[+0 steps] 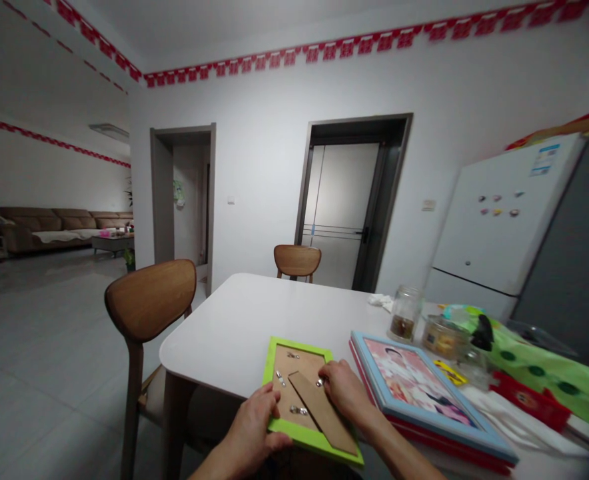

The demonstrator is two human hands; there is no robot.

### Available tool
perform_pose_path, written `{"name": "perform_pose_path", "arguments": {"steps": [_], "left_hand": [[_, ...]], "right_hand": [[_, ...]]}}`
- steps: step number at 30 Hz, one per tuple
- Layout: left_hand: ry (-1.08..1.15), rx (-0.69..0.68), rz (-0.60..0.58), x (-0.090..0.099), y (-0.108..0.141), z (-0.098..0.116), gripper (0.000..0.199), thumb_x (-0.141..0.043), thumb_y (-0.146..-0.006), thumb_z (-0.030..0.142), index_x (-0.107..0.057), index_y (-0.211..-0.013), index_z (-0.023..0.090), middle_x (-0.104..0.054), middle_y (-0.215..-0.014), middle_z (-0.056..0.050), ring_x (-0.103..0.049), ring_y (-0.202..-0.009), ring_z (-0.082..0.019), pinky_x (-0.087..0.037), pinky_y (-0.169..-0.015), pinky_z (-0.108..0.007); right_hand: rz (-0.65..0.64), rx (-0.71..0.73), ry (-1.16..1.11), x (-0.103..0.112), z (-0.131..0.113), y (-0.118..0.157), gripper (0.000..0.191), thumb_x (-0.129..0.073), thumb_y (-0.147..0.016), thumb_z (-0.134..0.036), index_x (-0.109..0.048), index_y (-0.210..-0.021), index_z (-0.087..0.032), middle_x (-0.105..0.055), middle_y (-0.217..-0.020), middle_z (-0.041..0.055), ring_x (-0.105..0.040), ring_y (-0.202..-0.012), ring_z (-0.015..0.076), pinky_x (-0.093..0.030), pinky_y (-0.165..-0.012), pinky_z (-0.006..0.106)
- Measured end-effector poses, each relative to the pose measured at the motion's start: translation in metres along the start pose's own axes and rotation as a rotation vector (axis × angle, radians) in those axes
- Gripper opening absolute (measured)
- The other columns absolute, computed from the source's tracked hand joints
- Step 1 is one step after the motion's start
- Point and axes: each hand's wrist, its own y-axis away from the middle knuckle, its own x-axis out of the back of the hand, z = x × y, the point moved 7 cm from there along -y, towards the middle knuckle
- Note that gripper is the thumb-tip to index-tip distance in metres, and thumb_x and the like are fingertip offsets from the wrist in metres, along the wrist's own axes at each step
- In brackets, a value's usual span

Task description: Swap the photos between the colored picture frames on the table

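Note:
A green photo frame (302, 433) lies back side up at the near edge of the white table (269, 303). Its brown backing carries metal clips and a stand flap (317, 407). My left hand (257, 423) holds the frame's lower left corner, thumb on the near rim and fingers along the left side. With fingers pinched, my right hand (344, 393) touches a small metal clip (320, 383) at the right side of the backing. Right of it, a blue frame with a photo (419, 383) rests on red-edged frames.
Behind the blue frame stand a glass jar (405, 313) and a lidded container (443, 337). A green bag (549, 367) and a red packet (529, 400) lie at the right. Wooden chairs (152, 300) stand left and behind the table; a fridge (504, 220) is back right.

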Motion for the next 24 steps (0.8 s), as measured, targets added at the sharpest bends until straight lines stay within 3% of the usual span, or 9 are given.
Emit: {"name": "perform_pose_path", "arguments": {"steps": [4, 7, 11, 16, 19, 24], "left_hand": [[0.003, 0.027, -0.013, -0.002, 0.001, -0.001, 0.029, -0.067, -0.06, 0.023, -0.054, -0.086, 0.019, -0.05, -0.118, -0.007, -0.034, -0.118, -0.022, -0.029, -0.096, -0.029], [0.002, 0.043, -0.014, -0.003, 0.001, -0.001, 0.028, -0.065, -0.061, 0.023, -0.055, -0.086, 0.019, -0.047, -0.121, -0.007, -0.032, -0.119, -0.022, -0.027, -0.097, -0.031], [-0.011, 0.052, 0.005, -0.007, -0.001, -0.003, 0.034, -0.065, -0.059, 0.022, -0.054, -0.091, 0.019, -0.043, -0.125, -0.007, -0.032, -0.119, -0.022, -0.025, -0.099, -0.034], [0.07, 0.081, 0.036, -0.013, -0.004, -0.009, 0.06, -0.064, -0.057, 0.02, -0.045, -0.114, 0.014, -0.03, -0.133, -0.013, -0.027, -0.122, -0.024, -0.023, -0.101, -0.036], [0.176, 0.115, 0.12, -0.008, -0.009, -0.006, 0.063, -0.06, -0.063, 0.023, -0.039, -0.121, 0.011, -0.03, -0.133, -0.014, -0.027, -0.122, -0.024, -0.021, -0.101, -0.037], [0.44, 0.149, 0.392, 0.017, -0.025, -0.007, 0.043, -0.05, -0.068, 0.017, -0.048, -0.111, 0.013, -0.053, -0.113, -0.01, -0.047, -0.106, -0.021, -0.033, -0.094, -0.032]], "right_hand": [[0.038, 0.036, -0.087, 0.011, -0.014, 0.013, 0.03, -0.039, -0.074, -0.025, -0.065, -0.086, -0.015, -0.063, -0.089, 0.0105, -0.053, -0.088, 0.0192, -0.035, -0.078, 0.026], [-0.021, 0.018, -0.128, 0.01, -0.027, 0.028, 0.033, -0.047, -0.069, -0.038, -0.063, -0.09, -0.018, -0.062, -0.09, 0.0094, -0.053, -0.087, 0.0201, -0.037, -0.075, 0.026], [-0.044, 0.008, -0.186, 0.005, -0.034, 0.036, 0.04, -0.053, -0.06, -0.029, -0.06, -0.098, -0.016, -0.061, -0.095, 0.0097, -0.054, -0.088, 0.0199, -0.038, -0.076, 0.026], [-0.02, -0.035, -0.252, 0.015, -0.028, 0.024, 0.045, -0.048, -0.059, -0.021, -0.059, -0.101, -0.011, -0.062, -0.098, 0.012, -0.056, -0.089, 0.0202, -0.039, -0.078, 0.025], [-0.003, -0.019, -0.238, 0.033, -0.034, 0.018, 0.036, -0.047, -0.061, -0.023, -0.064, -0.091, -0.014, -0.065, -0.09, 0.0102, -0.058, -0.08, 0.0195, -0.041, -0.07, 0.025], [0.07, -0.02, -0.282, 0.058, -0.058, 0.017, 0.035, -0.051, -0.061, -0.028, -0.064, -0.09, -0.014, -0.064, -0.09, 0.0097, -0.057, -0.083, 0.0202, -0.041, -0.072, 0.026]]}}
